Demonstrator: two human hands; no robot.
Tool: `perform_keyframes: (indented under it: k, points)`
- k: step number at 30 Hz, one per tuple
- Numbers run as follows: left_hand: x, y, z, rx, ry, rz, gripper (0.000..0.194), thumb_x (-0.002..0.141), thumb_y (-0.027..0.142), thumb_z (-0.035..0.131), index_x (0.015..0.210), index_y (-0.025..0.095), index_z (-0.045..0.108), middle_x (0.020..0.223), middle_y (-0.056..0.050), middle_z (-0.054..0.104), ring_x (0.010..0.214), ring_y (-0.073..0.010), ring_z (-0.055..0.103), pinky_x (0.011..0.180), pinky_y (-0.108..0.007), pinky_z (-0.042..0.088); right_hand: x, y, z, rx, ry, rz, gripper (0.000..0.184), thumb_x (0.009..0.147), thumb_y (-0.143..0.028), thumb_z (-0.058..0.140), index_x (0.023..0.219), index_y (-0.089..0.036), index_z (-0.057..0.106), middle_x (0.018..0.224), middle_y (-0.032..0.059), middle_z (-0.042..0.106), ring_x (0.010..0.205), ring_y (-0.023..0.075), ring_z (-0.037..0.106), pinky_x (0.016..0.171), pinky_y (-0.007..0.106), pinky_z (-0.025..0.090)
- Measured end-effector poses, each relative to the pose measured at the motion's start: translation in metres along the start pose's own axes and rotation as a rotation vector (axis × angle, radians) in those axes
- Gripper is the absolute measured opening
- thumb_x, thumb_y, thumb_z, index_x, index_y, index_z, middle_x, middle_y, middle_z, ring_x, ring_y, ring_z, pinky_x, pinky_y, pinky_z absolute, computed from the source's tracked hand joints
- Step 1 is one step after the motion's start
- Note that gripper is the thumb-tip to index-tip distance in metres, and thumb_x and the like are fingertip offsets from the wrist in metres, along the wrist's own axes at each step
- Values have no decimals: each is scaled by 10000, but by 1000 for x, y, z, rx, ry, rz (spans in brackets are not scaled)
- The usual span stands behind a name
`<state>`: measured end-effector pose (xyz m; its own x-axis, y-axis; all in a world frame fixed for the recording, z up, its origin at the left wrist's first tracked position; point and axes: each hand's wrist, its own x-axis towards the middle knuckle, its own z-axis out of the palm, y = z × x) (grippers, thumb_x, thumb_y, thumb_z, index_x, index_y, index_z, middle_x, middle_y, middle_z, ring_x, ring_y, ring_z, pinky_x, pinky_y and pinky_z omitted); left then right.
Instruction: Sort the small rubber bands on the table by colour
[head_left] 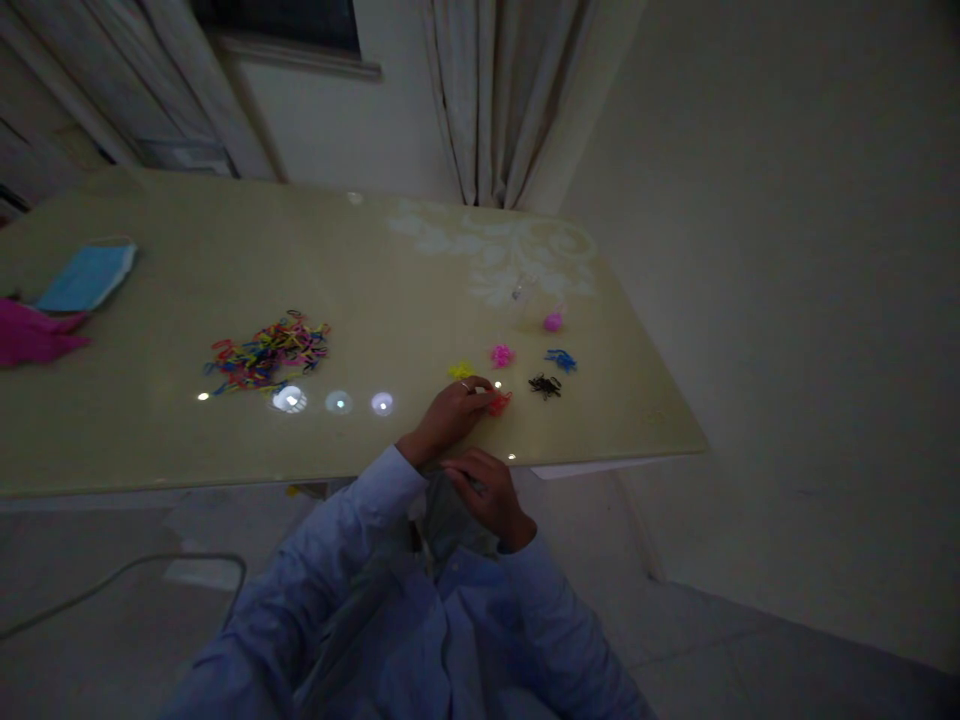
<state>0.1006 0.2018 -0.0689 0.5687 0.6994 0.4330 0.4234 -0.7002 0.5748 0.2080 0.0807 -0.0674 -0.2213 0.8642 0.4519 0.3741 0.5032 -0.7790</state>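
My left hand (450, 412), with a ring on one finger, reaches over the table's near side. Its fingers are drawn together, and their tips are at a small pile of red rubber bands (499, 403), partly covering it. My right hand (486, 492) is curled at the table's front edge, thumb and fingers close together; what it holds, if anything, cannot be made out. Just beyond my left hand lies a yellow pile of bands (460, 370). Close by are a pink pile (502, 356), a black pile (545, 386) and a blue pile (561, 360).
A larger heap of mixed-colour bands (270, 352) lies left on the glossy table (360, 270). A clear container (525, 292) and a pink object (553, 322) stand behind the small piles. At far left are a blue face mask (88, 277) and magenta cloth (37, 333).
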Motion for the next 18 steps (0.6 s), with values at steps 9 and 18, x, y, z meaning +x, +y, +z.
perform_keyframes:
  k: [9,18]
  points:
    - [-25,-11,-34,-18,99,-77,221,927,240,537,1059,190,707,1005,-83,675,923,-170,646,813,-294,528,5,-1,-3,-3,-10,40,159,943,-238,565,981,-195,713,783,42,659,703,142,589,630,262,466]
    - [-103,-29,-98,-43,266,-258,198,926,284,553,975,175,712,915,-78,707,833,-158,654,758,-277,509,32,-6,-6,98,-8,159,137,921,-252,598,906,-196,722,801,38,687,726,139,618,653,256,474]
